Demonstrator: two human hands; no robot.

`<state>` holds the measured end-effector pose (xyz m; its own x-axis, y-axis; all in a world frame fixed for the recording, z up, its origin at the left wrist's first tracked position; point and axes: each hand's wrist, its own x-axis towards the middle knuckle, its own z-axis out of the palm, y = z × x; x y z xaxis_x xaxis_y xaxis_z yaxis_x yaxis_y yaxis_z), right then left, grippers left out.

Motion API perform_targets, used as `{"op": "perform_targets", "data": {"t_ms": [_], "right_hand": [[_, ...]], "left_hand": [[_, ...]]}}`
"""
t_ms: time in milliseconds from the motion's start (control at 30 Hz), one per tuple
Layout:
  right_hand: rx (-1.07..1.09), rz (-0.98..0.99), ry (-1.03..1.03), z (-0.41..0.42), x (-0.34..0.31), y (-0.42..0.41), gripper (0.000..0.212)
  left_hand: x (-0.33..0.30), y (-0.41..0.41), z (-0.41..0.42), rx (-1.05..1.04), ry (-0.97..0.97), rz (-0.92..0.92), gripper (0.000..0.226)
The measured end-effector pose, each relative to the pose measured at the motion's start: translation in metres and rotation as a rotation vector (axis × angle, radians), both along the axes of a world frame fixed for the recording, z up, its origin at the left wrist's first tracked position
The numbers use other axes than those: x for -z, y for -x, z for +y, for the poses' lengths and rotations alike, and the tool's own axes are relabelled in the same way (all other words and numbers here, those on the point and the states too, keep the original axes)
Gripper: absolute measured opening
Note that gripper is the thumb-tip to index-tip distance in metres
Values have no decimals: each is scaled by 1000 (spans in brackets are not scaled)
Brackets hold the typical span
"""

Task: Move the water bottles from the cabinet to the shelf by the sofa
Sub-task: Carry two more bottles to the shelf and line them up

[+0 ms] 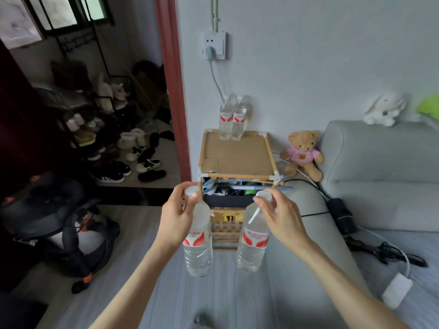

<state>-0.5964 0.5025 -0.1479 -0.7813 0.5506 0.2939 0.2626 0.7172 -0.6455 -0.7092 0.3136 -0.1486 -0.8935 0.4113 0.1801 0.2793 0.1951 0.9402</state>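
Note:
My left hand [178,213] grips a clear water bottle [198,250] by its white cap and neck. My right hand [279,216] grips a second water bottle [252,246] the same way. Both bottles hang upright in front of the wooden shelf [237,154], below its top board. Two more water bottles [232,119] with red and white labels stand together at the back of the shelf's top, against the wall. The rest of that cardboard-covered top is bare.
The grey sofa [380,176] stands right of the shelf, with a teddy bear [304,155] on its arm, a white plush rabbit [382,110] on its back, and black cables with a white charger [396,290] on the seat. A doorway with shoes [133,157] lies left.

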Motion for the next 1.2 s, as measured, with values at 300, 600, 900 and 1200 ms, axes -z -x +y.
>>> {"op": "perform_targets", "data": {"t_ms": [300,600,900,1200], "right_hand": [[39,157,12,105,-17,134,50],[84,136,-35,201,-24,246,39],[50,-68,-7,284,6,321,38],[-55,-69,82,355,25,381,36]], "left_hand": [[-8,147,115,41,-58,81,23],[-10,261,210,160,113,125,29],[14,328,270,114,186,17,25],[26,357,315,-2,184,-88,19]]}}
